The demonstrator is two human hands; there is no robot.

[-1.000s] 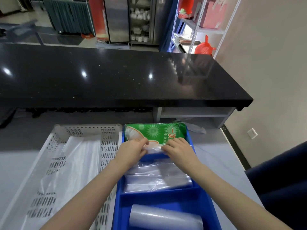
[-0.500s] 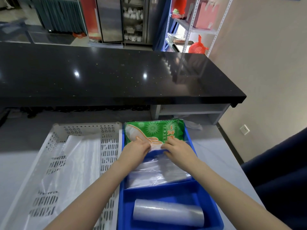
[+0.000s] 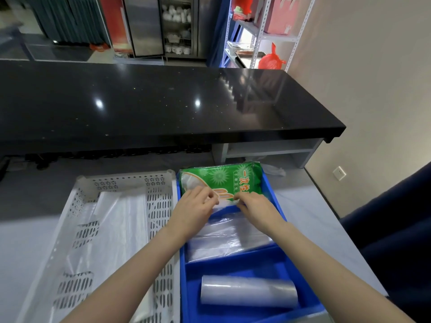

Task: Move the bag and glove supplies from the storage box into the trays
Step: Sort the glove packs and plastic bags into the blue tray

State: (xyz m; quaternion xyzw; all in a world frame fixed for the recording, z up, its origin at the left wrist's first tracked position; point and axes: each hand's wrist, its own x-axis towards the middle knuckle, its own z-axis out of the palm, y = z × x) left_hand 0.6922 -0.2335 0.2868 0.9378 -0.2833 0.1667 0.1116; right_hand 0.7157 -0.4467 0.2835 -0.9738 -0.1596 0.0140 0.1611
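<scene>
Nearest, at the lower centre of the frame, a roll of clear plastic bags (image 3: pixel 249 293) lies on its side in the closest compartment of the blue tray (image 3: pixel 300 271). Just past the divider, the middle compartment holds a flat stack of clear bags (image 3: pixel 224 241), partly under both forearms. To the left of it, touching side to side, stands the white perforated storage box (image 3: pixel 161 206), with a sheet of clear plastic (image 3: pixel 112 217) spread along its bottom.

Further up, both hands meet at the near edge of the green glove packet (image 3: pixel 221 178), which sits tilted in the far compartment of the blue tray, its top edge leaning over the tray's far rim. The left hand (image 3: pixel 193 206) has its grip pinched on the packet's clear lower edge, thumb against fingertips. The right hand (image 3: pixel 256 203) likewise pinches that edge, fingers curled down onto it.

Both trays rest on a grey bench (image 3: pixel 314 206). Beyond it, across the middle of the frame, runs a glossy black counter (image 3: pixel 163 101), and at the upper right a white metal shelf (image 3: pixel 261 36) holds a red plastic bag (image 3: pixel 270 59).
</scene>
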